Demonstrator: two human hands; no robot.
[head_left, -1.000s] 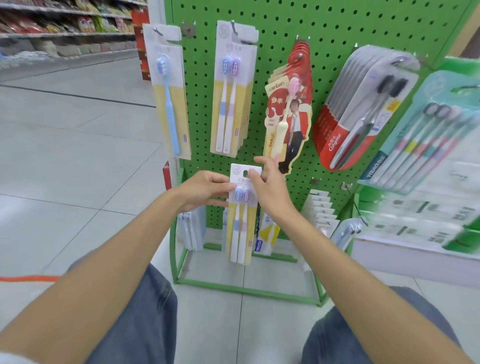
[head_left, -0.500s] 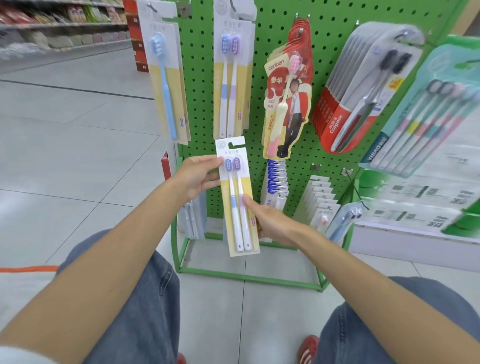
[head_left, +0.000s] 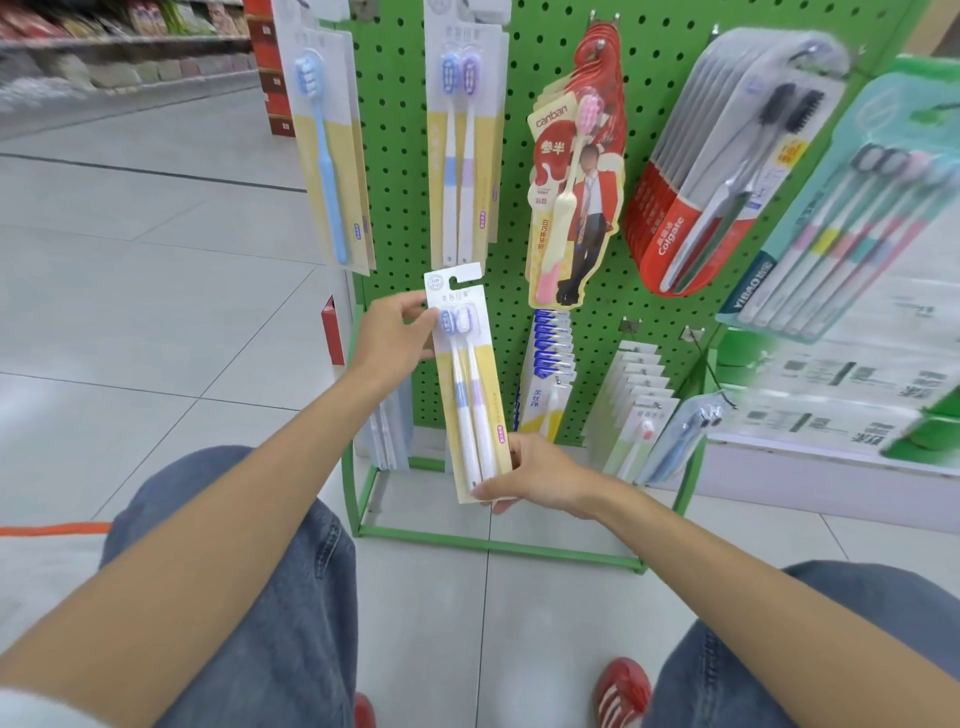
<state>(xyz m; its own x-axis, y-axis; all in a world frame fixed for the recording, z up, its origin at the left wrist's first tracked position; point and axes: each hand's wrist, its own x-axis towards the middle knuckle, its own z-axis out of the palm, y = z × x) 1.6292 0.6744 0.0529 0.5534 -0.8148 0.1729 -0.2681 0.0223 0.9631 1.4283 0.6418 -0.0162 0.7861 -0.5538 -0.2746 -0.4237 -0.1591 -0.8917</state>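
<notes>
1. Two-brush yellow-and-white carded toothbrush pack (head_left: 470, 384) stands nearly upright in front of the green perforated pegboard (head_left: 654, 104), hanging slot (head_left: 457, 282) uppermost.
2. Left grip (head_left: 395, 332) pinches the pack's upper edge; right grip (head_left: 540, 475) clasps its bottom end.
3. Left grip is nearer the slot and would probably steer it.

Green pegboard rack (head_left: 540, 52) stands on pale tiled floor (head_left: 130, 312), stocked shelves (head_left: 104, 62) behind

"canban" is showing on the red figure card (head_left: 574, 171); "Colgate" is running along the red pack (head_left: 670, 236) right of it; print on the held toothbrush pack (head_left: 470, 395) is showing too small to read.
</notes>
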